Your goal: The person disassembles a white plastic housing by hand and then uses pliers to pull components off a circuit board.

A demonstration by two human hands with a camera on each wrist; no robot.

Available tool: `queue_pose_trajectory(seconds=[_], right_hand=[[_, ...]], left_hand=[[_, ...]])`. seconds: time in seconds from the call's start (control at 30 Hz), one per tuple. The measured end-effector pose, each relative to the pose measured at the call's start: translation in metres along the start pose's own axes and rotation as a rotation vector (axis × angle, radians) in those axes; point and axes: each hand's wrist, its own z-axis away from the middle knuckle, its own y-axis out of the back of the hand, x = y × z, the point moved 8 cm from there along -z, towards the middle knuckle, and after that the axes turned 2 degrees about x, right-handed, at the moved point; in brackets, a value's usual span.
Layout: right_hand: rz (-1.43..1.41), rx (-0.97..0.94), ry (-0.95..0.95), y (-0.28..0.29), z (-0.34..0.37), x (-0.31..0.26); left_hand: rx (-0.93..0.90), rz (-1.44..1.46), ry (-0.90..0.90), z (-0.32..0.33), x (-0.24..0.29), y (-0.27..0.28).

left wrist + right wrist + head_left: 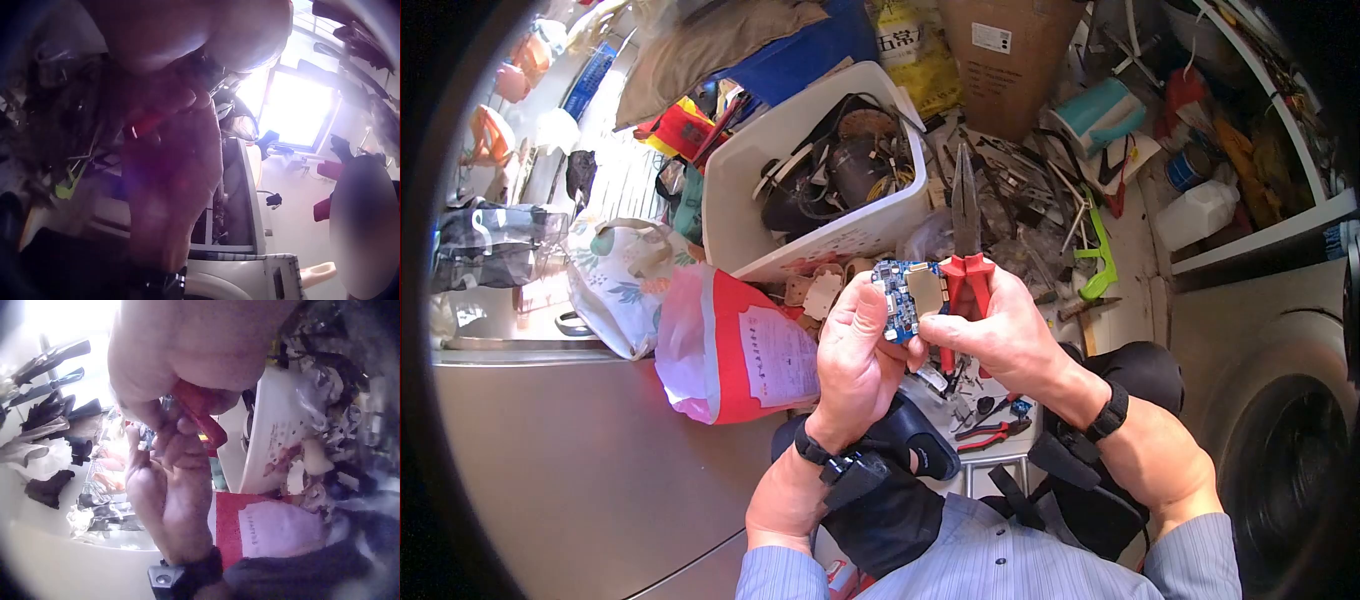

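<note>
A small blue circuit board (897, 300) with pale connectors and a plain tan-grey square is held up in front of the body in the head view. My left hand (855, 350) grips its left side, thumb lying over the edge. Along the board's right side, my right hand (1015, 335) holds long-nose pliers (966, 215) with red handles, their dark jaws pointing away from me. The right thumb reaches onto the lower right of the board. Fingers largely hide the board in both wrist views, while a red plier handle (211, 428) shows below the right hand.
Below the hands lie red-and-black pliers (1005, 432) among small parts. A white bin (820, 255) of cables stands ahead, beside a red bag (770, 350). Mixed scrap and a green plastic piece (1100, 262) cover the floor. At the right is a washing machine (1250, 345).
</note>
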Motion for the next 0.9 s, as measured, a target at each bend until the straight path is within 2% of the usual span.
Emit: queue_pose_trajectory(seconds=[0.17,0.23,0.43,0.57,0.63,0.9], right_hand=[[0.054,0.032,0.001,0.006,0.001,0.000],[0.158,-0.052,0.036,0.001,0.000,-0.010],[0.106,-0.057,-0.036,-0.001,0.000,-0.012],[0.085,-0.102,-0.035,-0.002,-0.003,-0.004],[0.117,-0.047,0.039,-0.001,-0.002,-0.010],[0.048,-0.060,0.017,0.008,-0.003,0.005]], left_hand=[[0.003,-0.025,-0.033,0.000,-0.002,-0.004],[-0.003,-0.012,-0.029,0.000,-0.003,-0.005],[0.014,0.017,0.042,-0.003,-0.007,-0.002],[0.013,0.083,0.078,-0.007,-0.010,0.004],[0.012,0.110,0.104,-0.008,-0.014,0.006],[-0.058,0.264,0.203,-0.007,-0.014,0.000]])
